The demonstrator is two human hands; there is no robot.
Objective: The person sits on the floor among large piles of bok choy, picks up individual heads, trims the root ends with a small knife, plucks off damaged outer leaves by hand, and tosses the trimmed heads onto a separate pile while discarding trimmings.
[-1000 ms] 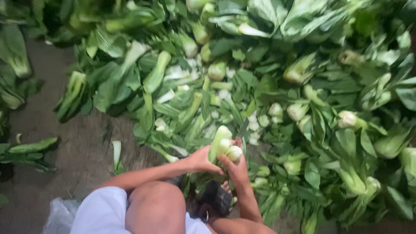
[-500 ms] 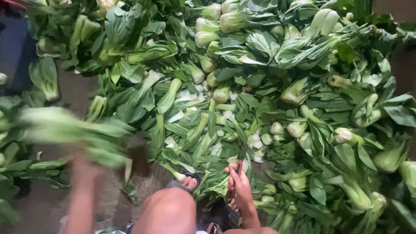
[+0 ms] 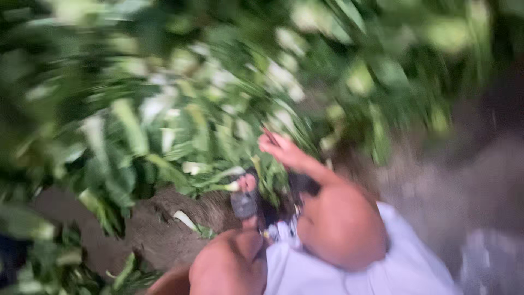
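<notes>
Leafy green, white-stemmed cabbages [image 3: 180, 131] heaped on ground.
Our right hand [image 3: 281, 148] reaches toward twelve o'clock, fingers spread apart, empty, just touching the blurred greens; we cannot see our left.

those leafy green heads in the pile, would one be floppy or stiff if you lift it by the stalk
Probably both: the leafy green heads show thick pale stalks that look firm, while the broad leaves likely droop. Each is probably light for its size. Loose leaves on the ground suggest they tear easily. The right hand reaches toward them; the view is blurred.
</notes>
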